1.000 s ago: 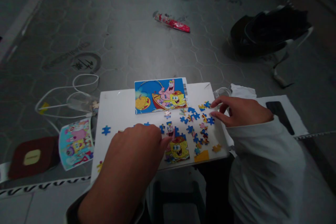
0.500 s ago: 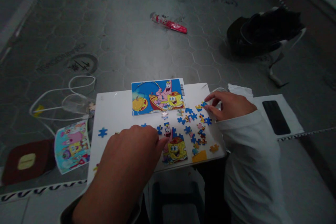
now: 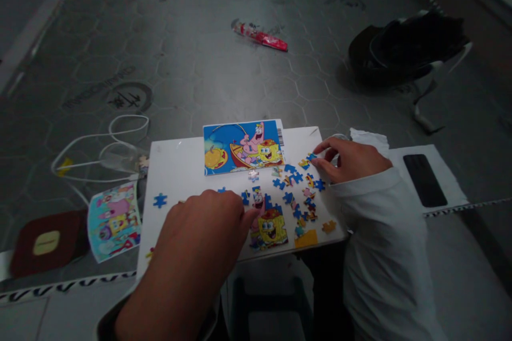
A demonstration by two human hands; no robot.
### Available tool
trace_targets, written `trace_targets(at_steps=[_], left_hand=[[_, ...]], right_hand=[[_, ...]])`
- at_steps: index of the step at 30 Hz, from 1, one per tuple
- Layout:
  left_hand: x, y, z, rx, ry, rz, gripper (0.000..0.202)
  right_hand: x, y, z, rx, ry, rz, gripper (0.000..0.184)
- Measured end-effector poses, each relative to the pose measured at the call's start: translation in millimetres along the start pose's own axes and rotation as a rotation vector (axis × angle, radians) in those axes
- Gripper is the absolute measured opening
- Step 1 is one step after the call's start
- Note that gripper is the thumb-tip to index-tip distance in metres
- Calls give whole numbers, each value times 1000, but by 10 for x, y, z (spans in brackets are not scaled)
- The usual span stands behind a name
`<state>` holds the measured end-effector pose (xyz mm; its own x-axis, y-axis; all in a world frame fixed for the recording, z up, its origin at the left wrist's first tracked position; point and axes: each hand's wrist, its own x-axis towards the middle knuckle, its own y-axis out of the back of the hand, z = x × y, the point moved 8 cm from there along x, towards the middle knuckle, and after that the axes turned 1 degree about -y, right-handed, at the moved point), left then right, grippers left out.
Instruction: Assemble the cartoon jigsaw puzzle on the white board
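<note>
A partly joined jigsaw puzzle [image 3: 272,229] with a yellow sponge character lies near the front edge of a white board [image 3: 176,154]. My left hand [image 3: 208,218] rests over the board, back of the hand up, its thumb at the puzzle's left edge; its other fingers are hidden. At the right, my right hand [image 3: 346,160] pinches a small blue and yellow puzzle piece [image 3: 311,157] between thumb and index finger, low over the board. Several loose pieces [image 3: 296,176] are scattered between the joined part and this hand. A picture card [image 3: 242,148] lies behind them.
Left of the board are a white cable [image 3: 80,141], a colourful picture sheet [image 3: 114,221] and a dark red box [image 3: 48,245]. On the right lies a black phone [image 3: 424,180]. Farther off are a red wrapper [image 3: 264,37] and a dark bag [image 3: 408,50].
The scene sits slightly farther right in the view. Both hands keep nearly the same pose over the same spots, and the pieces look unmoved.
</note>
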<state>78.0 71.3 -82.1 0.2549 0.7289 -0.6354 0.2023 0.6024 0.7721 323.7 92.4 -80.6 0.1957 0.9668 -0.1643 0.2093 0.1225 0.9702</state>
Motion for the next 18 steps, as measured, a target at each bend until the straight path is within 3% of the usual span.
trace_targets(at_steps=[18], left_hand=[[-4,14,1,8,14,12,42]], right_hand=[[-64,45,-81,-7,39,1,18]])
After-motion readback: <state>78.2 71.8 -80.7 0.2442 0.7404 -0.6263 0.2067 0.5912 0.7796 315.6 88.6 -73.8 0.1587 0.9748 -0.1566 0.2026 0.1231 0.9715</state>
